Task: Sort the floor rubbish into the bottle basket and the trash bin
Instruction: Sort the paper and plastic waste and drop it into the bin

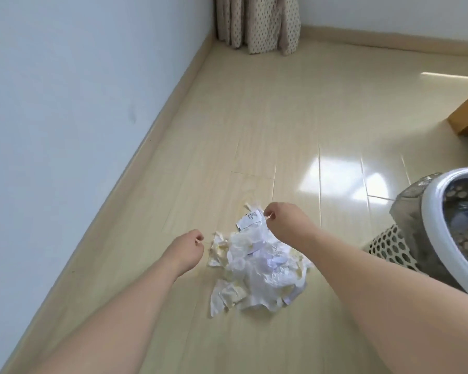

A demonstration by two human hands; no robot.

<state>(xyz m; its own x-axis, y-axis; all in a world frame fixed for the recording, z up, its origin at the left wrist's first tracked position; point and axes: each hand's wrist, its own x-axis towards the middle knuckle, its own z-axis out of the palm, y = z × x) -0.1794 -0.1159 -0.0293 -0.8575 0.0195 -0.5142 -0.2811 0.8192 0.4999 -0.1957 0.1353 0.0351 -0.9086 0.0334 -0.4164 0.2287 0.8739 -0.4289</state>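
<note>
Nearby, both forearms reach over bare floor (pixel 254 117). Crumpled white paper rubbish (pixel 257 268) lies heaped between them. Left hand (pixel 185 251) hovers beside it, fingers curled, empty; right hand (pixel 283 221) pinches a printed scrap (pixel 250 221). Perforated trash bin (pixel 427 225) stands right; curtain (pixel 257 22) hangs in the far corner.

I have 1 view only, head-worn, wide-angle, so nothing overlaps with a second camera. It looks forward and steeply down from standing height over both forearms, toward the floor (pixel 254 130) and a far corner where the curtain (pixel 257 22) hangs. Wall (pixel 65 90) fills the left side. The paper pile (pixel 257 263) sits low centre, near; the trash bin (pixel 441 225) is cut by the right edge.
</note>
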